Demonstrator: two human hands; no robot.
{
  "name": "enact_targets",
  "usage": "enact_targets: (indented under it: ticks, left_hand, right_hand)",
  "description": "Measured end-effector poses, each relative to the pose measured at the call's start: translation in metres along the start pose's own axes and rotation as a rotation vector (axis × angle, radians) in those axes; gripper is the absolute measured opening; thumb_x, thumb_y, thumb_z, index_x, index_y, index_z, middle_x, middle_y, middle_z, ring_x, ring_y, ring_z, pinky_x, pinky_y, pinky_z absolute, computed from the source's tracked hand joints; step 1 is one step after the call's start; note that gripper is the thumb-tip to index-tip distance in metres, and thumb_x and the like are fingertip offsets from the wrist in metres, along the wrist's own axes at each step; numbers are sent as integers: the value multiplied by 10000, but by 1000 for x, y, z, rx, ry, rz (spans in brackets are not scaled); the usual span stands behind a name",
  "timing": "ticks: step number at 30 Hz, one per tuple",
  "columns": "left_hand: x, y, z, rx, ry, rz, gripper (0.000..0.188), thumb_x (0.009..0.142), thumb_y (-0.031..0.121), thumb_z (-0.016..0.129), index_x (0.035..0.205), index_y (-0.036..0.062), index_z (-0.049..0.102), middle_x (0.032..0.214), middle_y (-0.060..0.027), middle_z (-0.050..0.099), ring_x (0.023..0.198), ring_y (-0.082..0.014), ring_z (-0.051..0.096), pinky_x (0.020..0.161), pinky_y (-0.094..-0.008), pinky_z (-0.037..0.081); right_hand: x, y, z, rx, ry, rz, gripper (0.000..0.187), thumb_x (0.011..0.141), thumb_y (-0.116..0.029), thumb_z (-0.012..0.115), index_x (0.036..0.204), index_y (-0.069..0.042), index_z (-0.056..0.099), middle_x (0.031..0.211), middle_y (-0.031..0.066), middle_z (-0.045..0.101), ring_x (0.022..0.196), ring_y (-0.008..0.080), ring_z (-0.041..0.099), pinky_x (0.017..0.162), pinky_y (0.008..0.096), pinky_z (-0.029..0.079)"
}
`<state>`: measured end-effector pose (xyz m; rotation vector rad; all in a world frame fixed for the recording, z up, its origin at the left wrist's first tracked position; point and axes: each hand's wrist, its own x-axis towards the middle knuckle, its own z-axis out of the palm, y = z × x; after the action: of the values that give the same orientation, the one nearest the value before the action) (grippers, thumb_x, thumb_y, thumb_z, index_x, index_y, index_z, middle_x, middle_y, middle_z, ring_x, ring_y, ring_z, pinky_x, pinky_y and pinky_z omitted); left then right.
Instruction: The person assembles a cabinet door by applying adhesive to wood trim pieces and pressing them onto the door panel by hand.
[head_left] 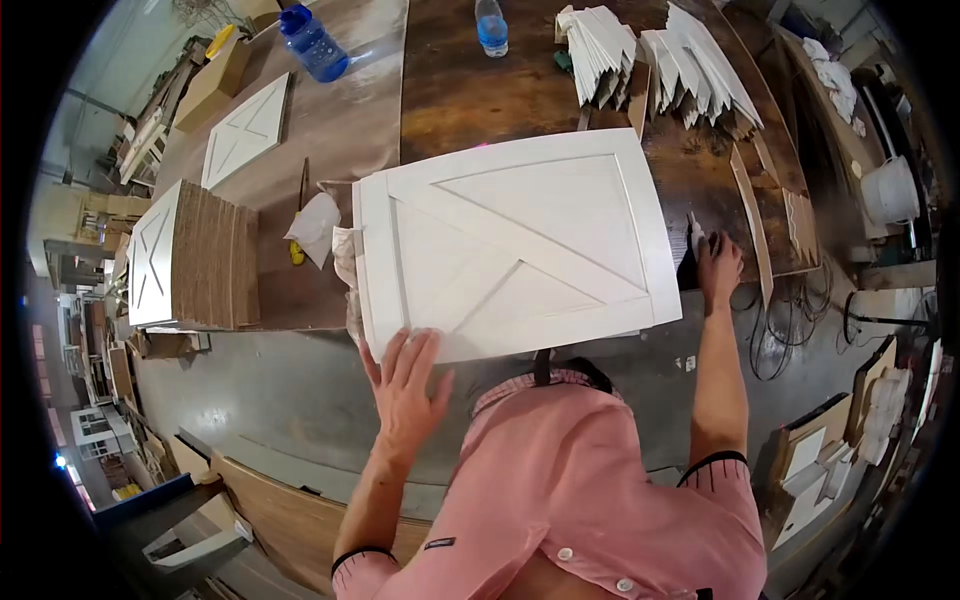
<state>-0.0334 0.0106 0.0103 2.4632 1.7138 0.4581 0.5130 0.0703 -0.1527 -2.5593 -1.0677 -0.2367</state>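
A large white panel [530, 240] with raised borders and slanted strips lies in front of me on the work table, over some crumpled light wrapping [346, 260]. My left hand [408, 378] rests at its near left corner, fingers outstretched and fingertips on the edge, not gripping it. To the right of the panel, my right hand [718, 268] is down at the table's near edge. Its fingers are curled around something dark, mostly hidden by the hand, so its kind does not show.
At left stands a stack of white-faced brown boards [215, 255]; another white panel [247, 130] lies behind it. A blue jug [312, 45] and a water bottle [491, 28] stand at the back. Bundles of white strips [600, 55] lie far right, near a thin brown strip [752, 220].
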Motion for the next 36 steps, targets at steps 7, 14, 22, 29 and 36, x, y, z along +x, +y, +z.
enact_targets:
  ticks: [7,14,22,29,36]
  left_hand:
    - [-5,-14,0,-67,105,-8,519,851,146,762,1359,104,662,1336,-57,684,1359,-328,547,1254,-667,185]
    - [-3,-17,-1,40,87,34,531,854,196,799,1358,123,650,1295,-19,699,1318,-278,593,1238,-649,230]
    - [3,-13,-16,-93,82,-32,484,876,188,778,1340,113,662,1280,-47,702,1304,-284,598,1250,-642,194]
    - [62,-58,9,-183,200,-169,452,948,191,720,1382,104,627,1438,-140,601,1357,-356,533,1213,-594,278]
    - [125,-77,34,-162,182,-275,590,988,290,701,1517,113,511,1586,-243,435,1436,-453,420,1191,-541,343]
  right_hand:
    - [12,-7,1,134,-183,-115,426,965,-466,690,1219,-129,746,1190,155,733,1128,396,674,980,510,526]
    - [31,24,17,606,-341,41,456,1001,-424,695,1219,-24,707,1076,139,755,1030,252,701,904,389,530]
    - [40,-56,-89,1736,-433,617,346,1014,-270,730,1320,-152,621,1186,12,647,1030,183,670,776,299,546]
    - [10,-146,-135,1796,-711,442,179,1006,-196,746,1170,-145,693,975,-49,697,808,113,679,610,257,511]
    - [-24,-188,-123,1699,-1001,417,233,1019,-245,712,1218,-133,664,930,-21,643,745,90,618,570,224,471]
